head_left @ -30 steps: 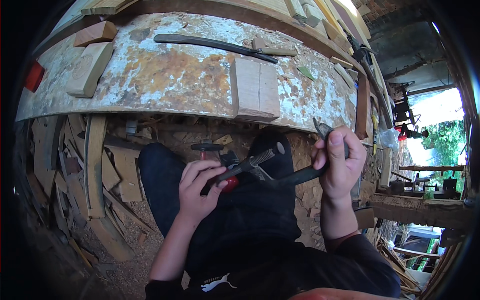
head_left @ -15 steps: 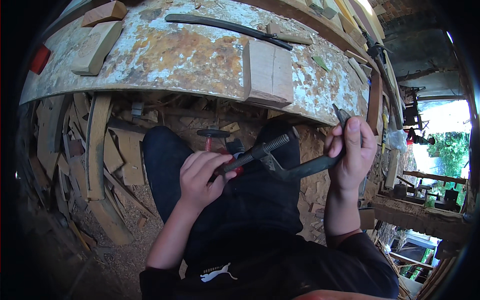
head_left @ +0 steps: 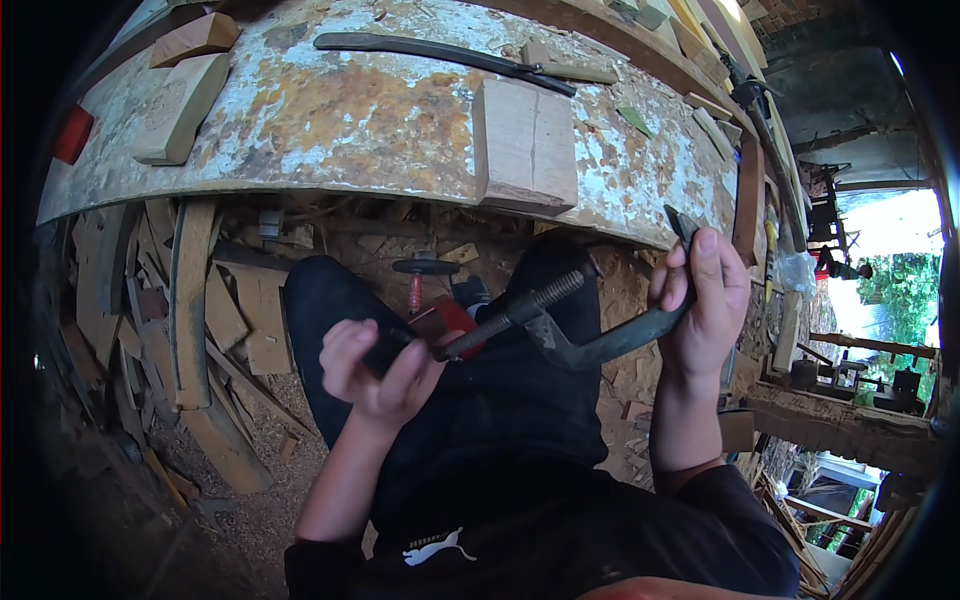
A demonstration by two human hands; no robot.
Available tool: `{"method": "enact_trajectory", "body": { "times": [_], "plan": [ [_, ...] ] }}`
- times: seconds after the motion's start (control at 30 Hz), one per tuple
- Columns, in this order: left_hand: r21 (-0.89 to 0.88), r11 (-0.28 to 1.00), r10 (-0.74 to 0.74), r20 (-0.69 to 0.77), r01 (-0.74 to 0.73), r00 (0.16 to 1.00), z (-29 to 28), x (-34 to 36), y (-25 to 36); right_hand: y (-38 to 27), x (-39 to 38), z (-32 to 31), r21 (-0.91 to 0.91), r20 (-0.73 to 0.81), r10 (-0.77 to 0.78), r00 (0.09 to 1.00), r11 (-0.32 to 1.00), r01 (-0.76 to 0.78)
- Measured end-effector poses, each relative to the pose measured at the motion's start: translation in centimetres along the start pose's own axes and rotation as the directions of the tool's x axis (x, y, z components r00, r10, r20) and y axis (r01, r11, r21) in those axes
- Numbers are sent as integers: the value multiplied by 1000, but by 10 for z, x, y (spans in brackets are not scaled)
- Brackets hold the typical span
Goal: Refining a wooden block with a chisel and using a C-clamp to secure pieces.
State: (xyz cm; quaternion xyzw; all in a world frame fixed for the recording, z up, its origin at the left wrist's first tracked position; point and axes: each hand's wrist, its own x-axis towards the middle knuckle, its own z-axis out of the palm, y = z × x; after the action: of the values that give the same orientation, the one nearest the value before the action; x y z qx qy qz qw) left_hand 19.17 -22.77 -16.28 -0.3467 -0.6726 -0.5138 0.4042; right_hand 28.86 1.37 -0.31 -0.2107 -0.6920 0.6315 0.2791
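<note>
The right hand [head_left: 708,300] is closed around the curved arm of a dark metal clamp [head_left: 622,346], thumb upright along it, and the clamp's flat pointed end juts out just beyond the fingertips. The clamp hangs between the two hands, above the person's lap, its threaded screw [head_left: 556,291] slanting down toward the left hand. The left hand [head_left: 372,378] pinches a black end piece [head_left: 386,351] between thumb and fingers; it looks joined to the screw's near end, though the fingers hide the join.

Just beyond the left hand, partly behind the screw, is a red object [head_left: 452,318], with a dark disc [head_left: 425,267] on a red stem farther out. Scrap boards [head_left: 262,325] lean and lie to the left of that hand.

Ahead of both hands runs a worn bench [head_left: 350,125]. On it, ahead and to the left of the right hand, sit a pale wood block [head_left: 525,140], a long black bar [head_left: 430,54] and a green leaf [head_left: 634,121].
</note>
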Motion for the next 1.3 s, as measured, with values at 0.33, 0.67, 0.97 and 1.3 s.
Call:
{"method": "enact_trajectory", "body": {
  "times": [0.33,0.67,0.97,1.3],
  "plan": [
    [-376,231,-652,625,897,430,5,22,30,3,-3,6,-44,-14,-63,998,997,63],
    [-180,-631,-244,969,755,27,-10,8,0,4,-7,7,-52,30,-64,997,996,66],
    [-308,380,-529,701,872,478,-7,-9,15,7,-6,4,-27,14,-32,999,999,33],
    [1,814,-440,654,581,616,-6,14,20,6,-8,18,-272,14,-147,989,951,145]
  ]
}}
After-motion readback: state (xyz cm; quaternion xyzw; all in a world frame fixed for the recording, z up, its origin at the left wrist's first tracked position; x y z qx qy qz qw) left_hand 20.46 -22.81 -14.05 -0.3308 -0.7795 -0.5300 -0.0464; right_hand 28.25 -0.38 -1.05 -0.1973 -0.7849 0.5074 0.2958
